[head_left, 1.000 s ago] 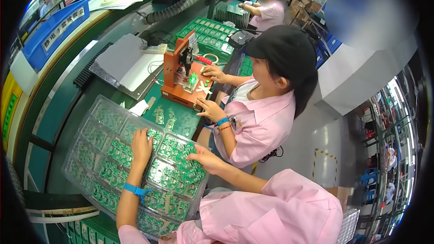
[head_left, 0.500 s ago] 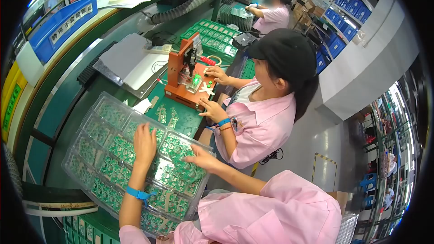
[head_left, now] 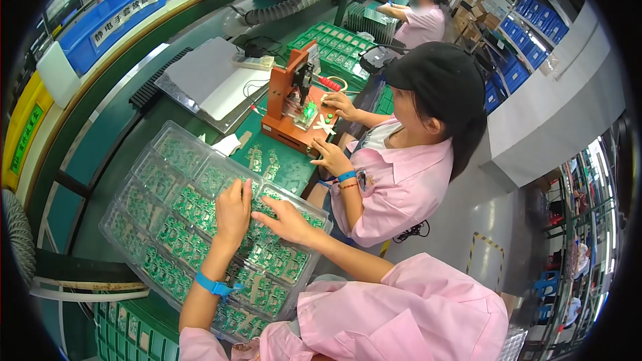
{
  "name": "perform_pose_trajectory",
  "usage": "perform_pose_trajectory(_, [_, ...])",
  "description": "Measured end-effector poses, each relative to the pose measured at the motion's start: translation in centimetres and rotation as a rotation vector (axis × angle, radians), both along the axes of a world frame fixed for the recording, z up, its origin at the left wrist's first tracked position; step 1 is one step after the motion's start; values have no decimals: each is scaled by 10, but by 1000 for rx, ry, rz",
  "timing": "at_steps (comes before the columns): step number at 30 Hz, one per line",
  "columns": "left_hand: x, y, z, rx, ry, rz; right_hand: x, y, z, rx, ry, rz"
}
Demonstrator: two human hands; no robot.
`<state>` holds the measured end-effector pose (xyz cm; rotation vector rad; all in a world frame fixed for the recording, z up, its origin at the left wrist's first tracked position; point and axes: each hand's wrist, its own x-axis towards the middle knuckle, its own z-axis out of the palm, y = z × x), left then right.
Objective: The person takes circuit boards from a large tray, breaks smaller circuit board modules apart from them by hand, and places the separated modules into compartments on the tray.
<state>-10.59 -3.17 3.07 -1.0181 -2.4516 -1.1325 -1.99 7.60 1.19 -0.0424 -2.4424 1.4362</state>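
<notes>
A clear plastic tray point(head_left: 114, 237) with divided compartments lies before me, filled with small green circuit boards point(head_left: 190, 204). My left hand point(head_left: 234, 212), with a blue wrist strap point(head_left: 215, 286), is over the tray's upper middle. Its fingers are bent down and close together among the boards; their tips are hidden, so what they hold cannot be made out. Just to its right, my right hand point(head_left: 289, 220) reaches in over the upper right compartments. Its thumb and forefinger are apart and point toward the left hand, with no board visible between them.
A co-worker point(head_left: 414, 154) sits at an orange press fixture point(head_left: 287, 93), hands on its base. Loose boards point(head_left: 255, 158) lie on the green mat. Green crates point(head_left: 328, 50), a grey hose point(head_left: 304, 3) and a blue bin point(head_left: 110, 33) surround the bench.
Both hands have come closer together over the tray. My right hand has moved up and left, and my left hand has shifted slightly right. The whole view has moved a little.
</notes>
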Motion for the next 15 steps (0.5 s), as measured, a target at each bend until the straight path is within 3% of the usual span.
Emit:
perform_pose_trajectory(5, [8,-7,10,31,-168,-14,-1,9,2,19,17,157])
perform_pose_trajectory(12, [4,-9,-12,203,-336,-51,-1,14,0,20,-32,251])
perform_pose_trajectory(13, [-5,-13,-12,144,-289,13,-3,18,-4,140,-42,233])
perform_pose_trajectory(15, [-46,-19,-15,-104,-262,160,-6,28,-19,88,-27,148])
